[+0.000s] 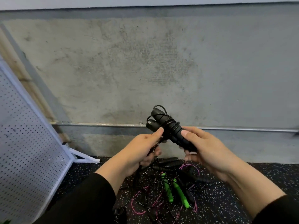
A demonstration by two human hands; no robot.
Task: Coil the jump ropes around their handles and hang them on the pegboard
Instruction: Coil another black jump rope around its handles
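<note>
The right hand (208,152) is holding two black handles (163,126) side by side, with its thumb pressing on top and its fingers curling under. The left hand (145,147) is pinching the black rope (169,124) just beside the handles, thumb on top. The two hands are sitting close together, up in front of the grey wall (145,62).

A few loops are already going round the handles. The rest of the rope is hanging down from the left hand toward the floor (242,191), so I think the winding is only partly done.

To do it well, the left hand should be pulling the rope snug and laying each loop next to the last one. The right thumb should be pressing on the loops so they are not slipping off. Loose loops could be sliding off the ends.

Below the hands, more ropes are lying in a messy pile: green handles (176,193), a pink rope (139,207) and other black handles (168,162). The hanging rope could be catching on them.

The white pegboard (24,143) is leaning at the far left, with nothing hanging on the part I can see.
</note>
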